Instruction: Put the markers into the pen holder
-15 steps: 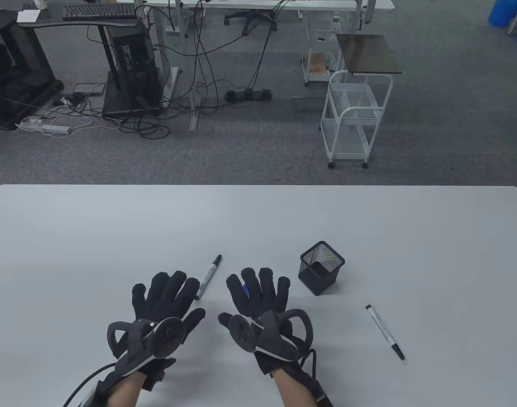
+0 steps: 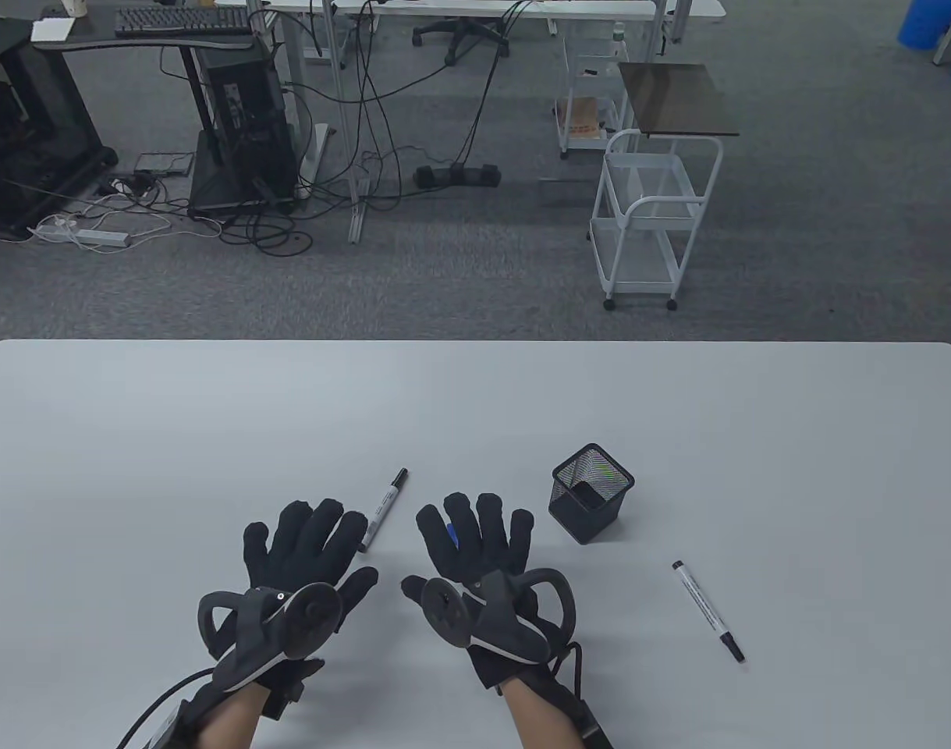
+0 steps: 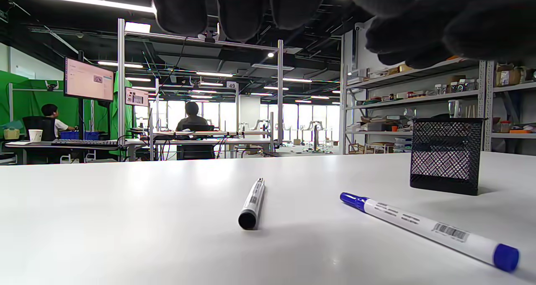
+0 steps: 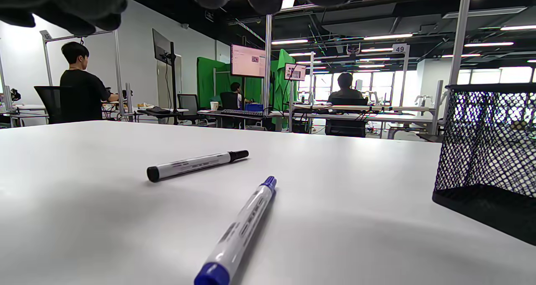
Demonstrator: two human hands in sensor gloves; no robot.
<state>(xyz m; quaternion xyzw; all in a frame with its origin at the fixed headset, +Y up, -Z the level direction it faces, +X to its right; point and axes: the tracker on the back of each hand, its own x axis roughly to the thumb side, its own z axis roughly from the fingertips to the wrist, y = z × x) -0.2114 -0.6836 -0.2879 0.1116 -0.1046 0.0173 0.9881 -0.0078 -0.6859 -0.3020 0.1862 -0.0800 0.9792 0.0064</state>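
A black mesh pen holder [image 2: 592,491] stands upright on the white table, right of my hands; it shows in the left wrist view [image 3: 446,155] and right wrist view [image 4: 488,159]. A black-capped marker [image 2: 383,509] lies between my hands, its near end under my left fingers [image 3: 252,203] [image 4: 194,164]. A blue-capped marker [image 2: 451,535] lies under my right hand [image 3: 423,229] [image 4: 243,230]. Another black-capped marker [image 2: 707,611] lies at the right. My left hand [image 2: 307,550] and right hand [image 2: 475,538] hover flat, fingers spread, holding nothing.
The white table [image 2: 210,421] reaches a far edge with grey carpet beyond. A white wire cart [image 2: 651,218], desks and cables stand on the floor behind. People sit at desks in the background of the wrist views.
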